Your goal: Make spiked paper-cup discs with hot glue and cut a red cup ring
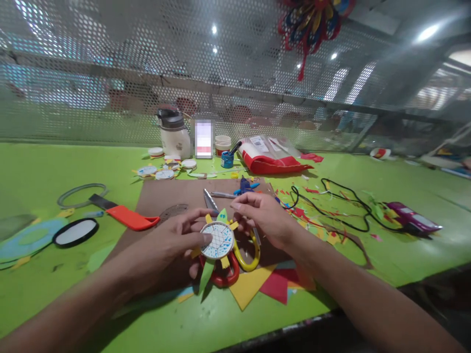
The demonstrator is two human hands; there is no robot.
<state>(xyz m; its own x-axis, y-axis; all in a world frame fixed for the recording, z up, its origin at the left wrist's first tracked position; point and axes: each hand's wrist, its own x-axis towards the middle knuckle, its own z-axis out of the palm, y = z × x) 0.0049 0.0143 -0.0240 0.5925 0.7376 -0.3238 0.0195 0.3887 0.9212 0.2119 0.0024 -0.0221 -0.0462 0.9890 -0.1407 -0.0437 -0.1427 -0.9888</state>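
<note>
My left hand pinches the paper turtle by its left side, long axis running away from me to its green head, my right hand curled just rightward, whether empty I cannot tell.

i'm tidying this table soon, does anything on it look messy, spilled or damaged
Yes: paper scraps lie strewn around the black cord, just right of the right hand, loose and mixed like unswept clutter. No obvious spill or damage shows.

I register glare from an overhead lamp, upper right; the mesh panel appears hazy, the screen pixelated.
</note>
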